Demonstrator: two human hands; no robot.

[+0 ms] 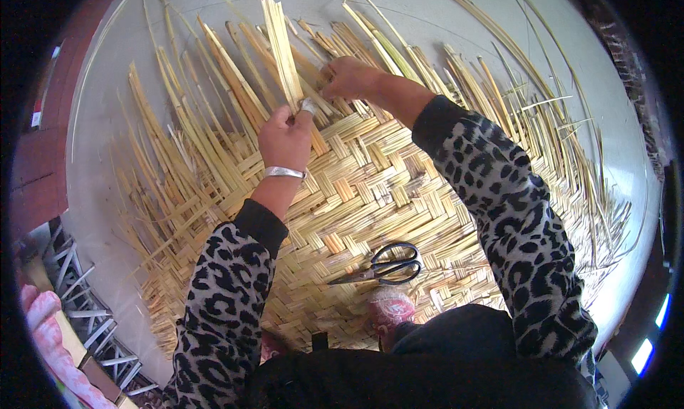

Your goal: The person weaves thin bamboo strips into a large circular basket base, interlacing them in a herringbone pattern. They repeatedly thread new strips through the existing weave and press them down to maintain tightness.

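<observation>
A large mat (370,195) of pale split reed strips, woven in a slanted pattern, spreads before me. At its far edge my left hand (286,137) is closed on a bundle of flat reed strips (280,42), which it holds raised and pointing away from me. Something whitish wraps the tip of its thumb. Just to the right, my right hand (350,78) is closed with curled fingers on reed strips near the weave; its fingertips are partly hidden. Scissors (388,263) with dark looped handles lie slightly open on the mat, near my foot.
Loose strip ends (167,124) fan out beyond the weave on the left and far sides, with more ends (541,124) at right. Under the mat is a smooth grey floor (107,216). At lower left stand a metal rack (89,313) and pink cloth (50,330). My shoe (392,308) rests on the mat.
</observation>
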